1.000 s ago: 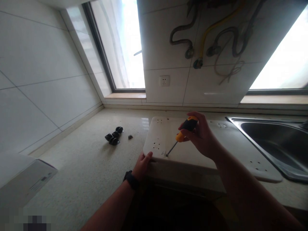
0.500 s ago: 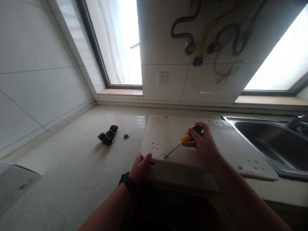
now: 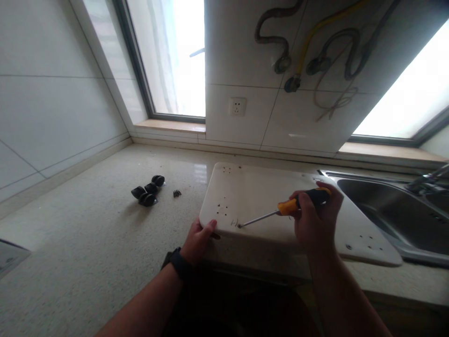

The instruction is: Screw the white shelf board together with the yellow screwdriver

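A white board [image 3: 259,196] with rounded corners and several small holes lies flat on the countertop, its right part beside the sink. My left hand [image 3: 199,238] grips its near left corner, thumb on top and fingers under the edge. In my right hand [image 3: 315,220] is a screwdriver [image 3: 287,206] with a yellow and black handle, held at a low slant. Its tip meets a dark round fitting [image 3: 239,226] near the board's front edge, beside a pencilled mark. Left of the board lie several black casters [image 3: 149,191] and a small cluster of screws [image 3: 177,193].
A stainless steel sink [image 3: 386,210] with a faucet [image 3: 430,180] is set into the countertop [image 3: 105,234] at right. The corner of a box [image 3: 12,257] shows at far left. Hoses and valves [image 3: 293,83] hang on the tiled wall above a socket [image 3: 237,106].
The screwdriver's handle has swung right and lower, so the shaft lies flatter, with its tip still at the fitting. My left hand keeps its place on the corner. The view has shifted slightly.
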`<state>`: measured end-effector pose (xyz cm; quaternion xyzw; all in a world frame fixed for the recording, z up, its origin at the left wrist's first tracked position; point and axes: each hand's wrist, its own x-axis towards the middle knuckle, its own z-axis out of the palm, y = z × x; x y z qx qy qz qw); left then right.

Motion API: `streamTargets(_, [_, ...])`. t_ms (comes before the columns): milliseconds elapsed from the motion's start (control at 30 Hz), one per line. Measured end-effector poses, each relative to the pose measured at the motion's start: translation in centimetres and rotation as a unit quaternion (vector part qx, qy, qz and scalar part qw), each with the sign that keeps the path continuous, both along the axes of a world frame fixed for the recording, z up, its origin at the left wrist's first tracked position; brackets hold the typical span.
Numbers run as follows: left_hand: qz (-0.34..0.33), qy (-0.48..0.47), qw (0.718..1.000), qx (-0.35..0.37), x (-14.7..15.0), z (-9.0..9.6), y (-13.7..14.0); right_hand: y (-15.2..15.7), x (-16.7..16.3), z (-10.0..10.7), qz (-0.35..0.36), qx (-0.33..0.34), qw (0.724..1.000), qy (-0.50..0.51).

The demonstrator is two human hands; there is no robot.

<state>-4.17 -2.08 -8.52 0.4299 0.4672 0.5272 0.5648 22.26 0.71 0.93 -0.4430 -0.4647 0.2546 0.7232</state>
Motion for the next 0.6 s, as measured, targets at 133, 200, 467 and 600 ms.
streamTargets(133, [0.007,0.021,1.0,0.017,0.2,0.1,-0.3,-1.4,0.0,0.1,0.003,0.101,0.992,-0.076])
streamTargets(200, [0.012,0.036,0.999,0.03,0.4,0.3,-0.6,-2.3,-0.1,0.9,0.021,0.158,0.98,-0.122])
streamTargets(467, [0.015,0.059,0.997,0.052,0.7,0.2,-1.4,-5.0,-0.7,3.5,0.069,0.249,0.945,-0.201])
streamTargets(600, [0.022,0.067,0.996,0.06,0.9,0.3,-1.7,-5.8,-0.7,3.7,0.07,0.264,0.931,-0.242])
